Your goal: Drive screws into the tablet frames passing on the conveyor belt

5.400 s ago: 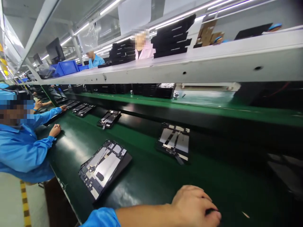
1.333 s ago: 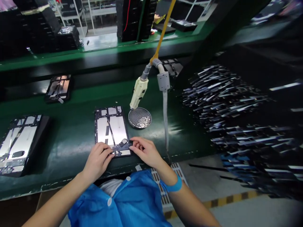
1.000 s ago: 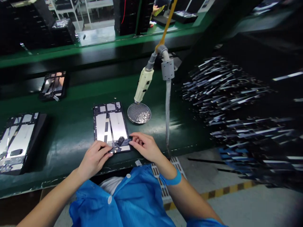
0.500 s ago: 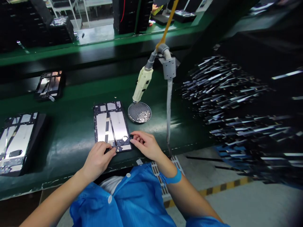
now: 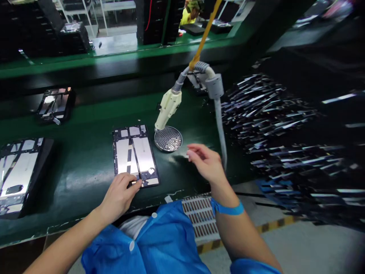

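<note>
An opened tablet with bare silver battery panels lies flat on the green bench. My left hand is closed at its lower edge, thumb and index finger pressing near a dark strip; anything tiny under the fingertips is hidden. My right hand is in the air over the bench, right of the tablet, fingers loosely curled with a gap at the thumb and nothing visible in them. A cream electric screwdriver hangs tilted from a yellow cord, its tip over a round perforated tray of small screws.
Another opened tablet rests on a dark block at left, and one more sits behind it. A grey cable droops beside the screwdriver. Stacked dark parts with shiny edges crowd the right. A person in yellow is across the bench.
My right hand has left the tablet's right edge and moved right and up. The screwdriver and its cable have swung, the cable bulging rightward. My left hand stays at the tablet.
</note>
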{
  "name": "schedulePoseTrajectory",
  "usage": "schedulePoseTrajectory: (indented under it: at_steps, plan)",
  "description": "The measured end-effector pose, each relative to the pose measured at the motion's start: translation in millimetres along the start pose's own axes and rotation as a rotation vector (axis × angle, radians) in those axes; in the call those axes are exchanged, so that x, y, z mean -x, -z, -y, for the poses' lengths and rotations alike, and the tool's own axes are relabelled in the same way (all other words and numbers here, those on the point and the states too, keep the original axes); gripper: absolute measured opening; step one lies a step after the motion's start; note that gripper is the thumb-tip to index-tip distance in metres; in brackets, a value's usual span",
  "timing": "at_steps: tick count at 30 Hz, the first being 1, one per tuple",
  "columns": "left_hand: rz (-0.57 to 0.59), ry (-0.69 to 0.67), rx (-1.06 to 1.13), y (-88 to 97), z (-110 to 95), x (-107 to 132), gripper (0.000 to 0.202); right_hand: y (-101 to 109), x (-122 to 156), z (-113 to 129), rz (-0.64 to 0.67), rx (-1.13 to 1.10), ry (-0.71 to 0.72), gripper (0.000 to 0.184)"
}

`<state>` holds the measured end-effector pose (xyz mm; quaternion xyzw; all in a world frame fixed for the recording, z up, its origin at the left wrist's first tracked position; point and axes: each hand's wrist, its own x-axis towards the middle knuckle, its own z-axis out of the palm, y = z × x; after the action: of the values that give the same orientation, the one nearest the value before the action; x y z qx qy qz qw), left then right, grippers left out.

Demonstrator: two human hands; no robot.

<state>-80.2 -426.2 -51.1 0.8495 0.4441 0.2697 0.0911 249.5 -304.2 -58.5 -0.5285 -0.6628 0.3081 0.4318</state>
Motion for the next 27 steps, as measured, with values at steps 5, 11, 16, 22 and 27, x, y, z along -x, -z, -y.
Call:
schedulePoseTrajectory:
  at_steps: [5, 11, 16, 22, 27]
  plan:
    - [0.011, 0.049, -0.035, 2.7, -4.2, 2.3, 0.036, -25.2, -60.7, 28.8, -0.091, -0.129, 0.158, 0.057]
    - [-0.044, 0.021, -0.048, 3.0, 16.9, -10.8, 0.028, -74.0, -131.3, 60.9, -0.011, -0.395, 0.154, 0.071]
    - [-0.043, -0.013, -0.037, -0.8, 53.6, -50.3, 0.020, -74.2, -134.6, 76.9, -0.077, -0.494, 0.142, 0.041]
    - [-0.129, -0.006, -0.024, -13.0, 66.9, -55.3, 0.022, -63.3, -103.8, 71.4, -0.237, -0.410, 0.174, 0.026]
    - [-0.104, 0.015, -0.011, -14.3, 67.6, -48.7, 0.026, -65.6, -86.7, 55.6, -0.329, -0.398, 0.214, 0.027]
